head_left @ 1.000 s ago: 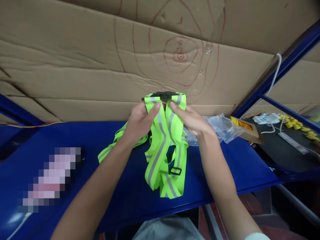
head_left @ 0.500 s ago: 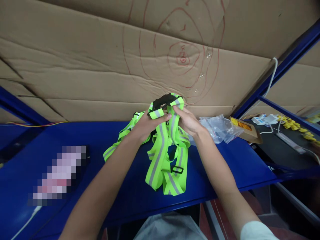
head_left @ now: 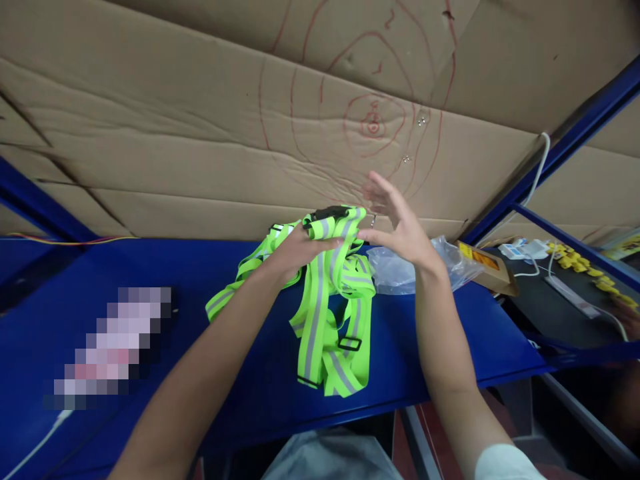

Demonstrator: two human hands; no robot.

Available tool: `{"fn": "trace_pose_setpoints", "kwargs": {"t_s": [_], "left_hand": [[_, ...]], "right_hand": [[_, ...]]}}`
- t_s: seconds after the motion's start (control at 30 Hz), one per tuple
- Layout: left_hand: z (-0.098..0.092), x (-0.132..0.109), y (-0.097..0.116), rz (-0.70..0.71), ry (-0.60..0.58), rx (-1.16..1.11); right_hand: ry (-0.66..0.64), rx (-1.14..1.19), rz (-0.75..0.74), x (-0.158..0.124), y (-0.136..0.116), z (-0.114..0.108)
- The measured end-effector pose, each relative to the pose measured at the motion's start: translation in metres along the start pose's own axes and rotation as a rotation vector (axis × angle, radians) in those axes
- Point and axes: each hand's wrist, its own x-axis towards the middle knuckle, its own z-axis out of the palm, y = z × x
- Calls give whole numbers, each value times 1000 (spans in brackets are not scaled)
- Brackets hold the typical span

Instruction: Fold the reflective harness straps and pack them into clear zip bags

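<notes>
Straps [head_left: 315, 313] of bright green are bunched over the blue table [head_left: 450, 340], their top pinched by the left hand [head_left: 294, 252], probably so folds stay together, while the right hand [head_left: 404, 230] is spread beside them.

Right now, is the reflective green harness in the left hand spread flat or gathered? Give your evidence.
Gathered. The reflective green harness hangs from the left hand in bunched, overlapping loops, strap crossing strap.

My L hand [head_left: 295, 252] & R hand [head_left: 404, 232] are bare, forearms [head_left: 445, 333] too. R sleeve [head_left: 505, 461]: pale, whitish w/ slight green tint, this side of the blue table [head_left: 397, 347]. Grey cloth [head_left: 330, 459] w/ soft folds on me, just below table's front edge; shirt or trousers, can't tell.
</notes>
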Motion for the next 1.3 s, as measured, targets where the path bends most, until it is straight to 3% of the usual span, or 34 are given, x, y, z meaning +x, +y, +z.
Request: {"fn": "trace_pose_setpoints", "kwargs": {"t_s": [0.1,0.17,0.3,0.43,0.6,0.7,0.8,0.97,1.03,1.2,1.3], "left_hand": [[0,-4,1,-81,-53,123],[2,-7,4,-84,-92,225],[5,-8,4,-97,-162,208],[8,-6,0,-253,-257,2],[16,-12,1,-224,-357,-14],[18,-15,4,-214,-396,50],[15,-13,4,-226,-371,110],[6,-7,-2,-176,-268,151],[4,-6,-5,-172,-266,122],[2,-4,-14,-297,-248,-121],[7,-5,-15,-377,-285,-296]], "right_hand": [[-126,-159,-81,-5,-20,5],[-179,-232,-57,-6,-25,15],[-48,-350,59,-4,-19,27],[122,-206,187,-1,-10,19],[63,36,319,-1,-8,12],[63,32,293,-1,-6,13],[64,-122,159,0,-2,16],[-208,-190,62,-3,2,25],[-254,-222,46,-4,4,27],[-266,-230,52,-1,6,30],[-159,-144,75,1,4,27]]}}
